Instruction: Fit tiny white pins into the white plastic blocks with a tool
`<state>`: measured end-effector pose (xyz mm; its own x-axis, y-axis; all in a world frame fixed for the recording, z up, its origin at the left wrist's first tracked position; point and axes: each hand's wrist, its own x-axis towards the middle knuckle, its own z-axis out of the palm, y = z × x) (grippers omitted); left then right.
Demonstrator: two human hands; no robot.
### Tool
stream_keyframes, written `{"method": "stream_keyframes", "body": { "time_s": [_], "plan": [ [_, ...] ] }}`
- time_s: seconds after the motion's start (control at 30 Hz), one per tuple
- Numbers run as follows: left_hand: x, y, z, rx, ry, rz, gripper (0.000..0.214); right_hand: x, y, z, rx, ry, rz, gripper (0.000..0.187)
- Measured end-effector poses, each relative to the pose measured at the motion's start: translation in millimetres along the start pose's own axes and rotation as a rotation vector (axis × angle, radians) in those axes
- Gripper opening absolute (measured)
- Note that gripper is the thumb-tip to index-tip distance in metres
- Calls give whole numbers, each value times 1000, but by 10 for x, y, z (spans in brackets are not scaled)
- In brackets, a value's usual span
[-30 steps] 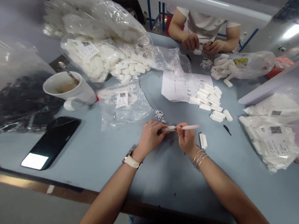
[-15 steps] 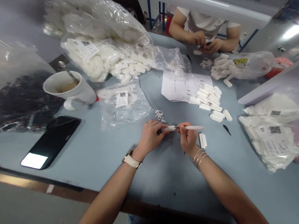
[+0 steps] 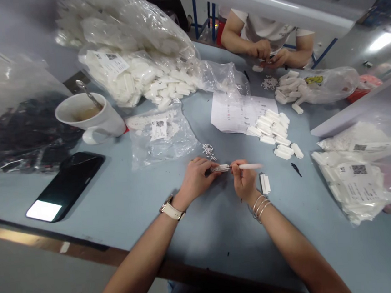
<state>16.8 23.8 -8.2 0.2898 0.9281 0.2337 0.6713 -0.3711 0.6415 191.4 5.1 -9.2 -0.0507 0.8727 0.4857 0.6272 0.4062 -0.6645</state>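
White part (image 3: 224,167) pinched in one hand, tool (image 3: 250,166) in the other

Nearest, a watch (image 3: 169,210) circles the left wrist and bracelets (image 3: 261,207) the right, above the table (image 3: 204,250). The left hand (image 3: 197,179) is closed narrow, thumb and fingers gripping the white part by its left end, with the right end sticking out. The right hand (image 3: 245,181) is curled round the pale tool like a pen; its thin dark tip points at the part's free end, though whether it touches is too small to tell.

The part looks like light, stiff plastic, probably smooth enough to slip under a push, and any thin walls could crack if squeezed hard. Its long sides, near one end, seem the best hold, leaving the open face free.

Just right of the right hand lies a second part (image 3: 265,183); just beyond the left fingertips are tiny white pegs (image 3: 208,150), likely fiddly to pick up. Farther off are a clear bag (image 3: 182,147), a pile of white pieces (image 3: 272,126) partly on a paper (image 3: 225,112), and, across the table, a co-worker's hands (image 3: 261,49).
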Motion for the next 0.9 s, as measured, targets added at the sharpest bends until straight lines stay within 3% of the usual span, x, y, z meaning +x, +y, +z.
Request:
{"method": "stream_keyframes", "body": {
  "time_s": [0.2, 0.4, 0.9],
  "plan": [
    [5, 8, -8, 4, -7, 3, 10, 17, -21, -1, -4, -12, -54, 36],
    [5, 11, -1, 5, -4, 1, 11, -47, 24, 9, 76, 60, 28, 33],
    [2, -5, 3, 11, -16, -8, 12, 1, 21, 4, 37, -7, 32, 34]
  ]
}}
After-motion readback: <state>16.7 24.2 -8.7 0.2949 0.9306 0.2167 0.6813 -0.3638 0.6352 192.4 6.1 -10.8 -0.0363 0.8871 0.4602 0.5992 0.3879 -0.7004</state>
